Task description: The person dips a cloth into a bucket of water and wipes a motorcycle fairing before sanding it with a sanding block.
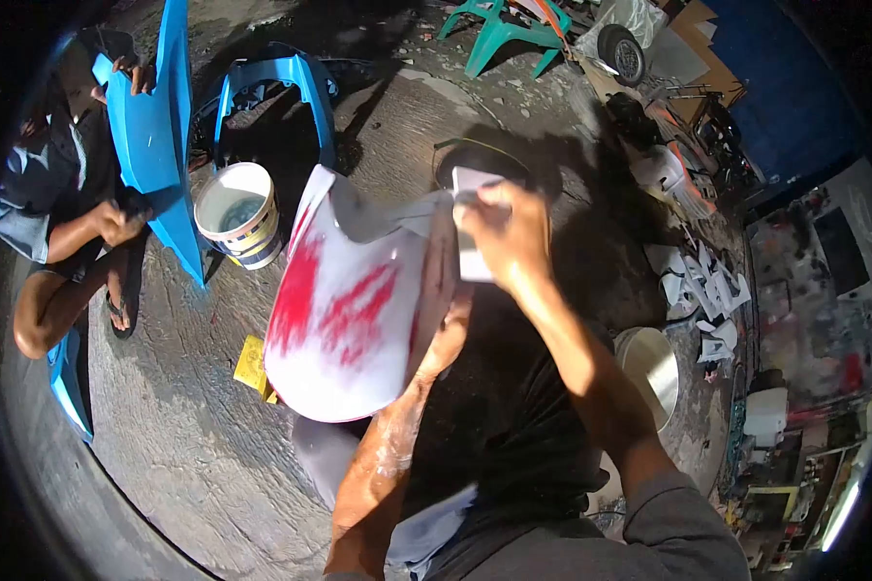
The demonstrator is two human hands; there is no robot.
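Note:
A curved panel [358, 290], white and grey with red patches, is held up in front of my body. My left hand [448, 334] grips its lower right edge from beneath, with fingers partly hidden behind it. At the panel's upper right edge is my right hand [504, 230], slightly blurred, its fingers closed near a white flat piece [475, 263]. Whether the fingers pinch that piece or something smaller is hard to make out. Whitish residue covers my left forearm.
A co-worker [63, 194] at the left holds a blue panel [150, 126]. Near them stand a bucket [247, 247] of water and a blue frame [322, 107]. A yellow box [252, 366] lies on the ground. Another bucket [649, 373] is by my right arm; a green chair [504, 44] stands behind.

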